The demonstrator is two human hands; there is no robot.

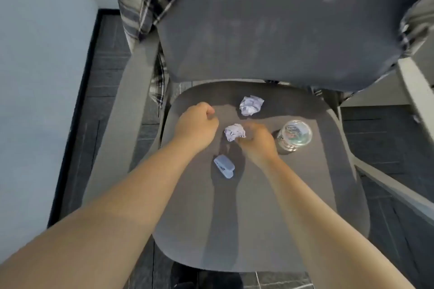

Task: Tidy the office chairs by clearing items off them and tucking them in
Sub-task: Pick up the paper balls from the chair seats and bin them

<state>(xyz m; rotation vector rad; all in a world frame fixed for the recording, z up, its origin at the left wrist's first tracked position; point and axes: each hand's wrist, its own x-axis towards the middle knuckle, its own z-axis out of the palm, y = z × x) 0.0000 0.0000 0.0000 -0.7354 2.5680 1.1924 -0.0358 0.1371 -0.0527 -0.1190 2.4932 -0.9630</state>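
Note:
A grey office chair seat [293, 206] fills the view below me, its backrest [277, 23] at the top. My right hand [257, 142] pinches a crumpled paper ball [233, 132] just above the seat's middle. A second crumpled paper ball [251, 105] lies further back. My left hand [197, 125] hovers as a closed fist left of the held ball, with nothing visible in it. A small blue stapler [224, 167] lies between my forearms. A clear jar of paper clips [294, 135] stands upright right of my right hand.
A plaid shirt [150, 0] hangs over the backrest's left side and shows again at the right edge. Grey armrests [126, 105] flank the seat. A pale wall [42, 77] runs along the left. Dark tiled floor [375, 143] surrounds the chair.

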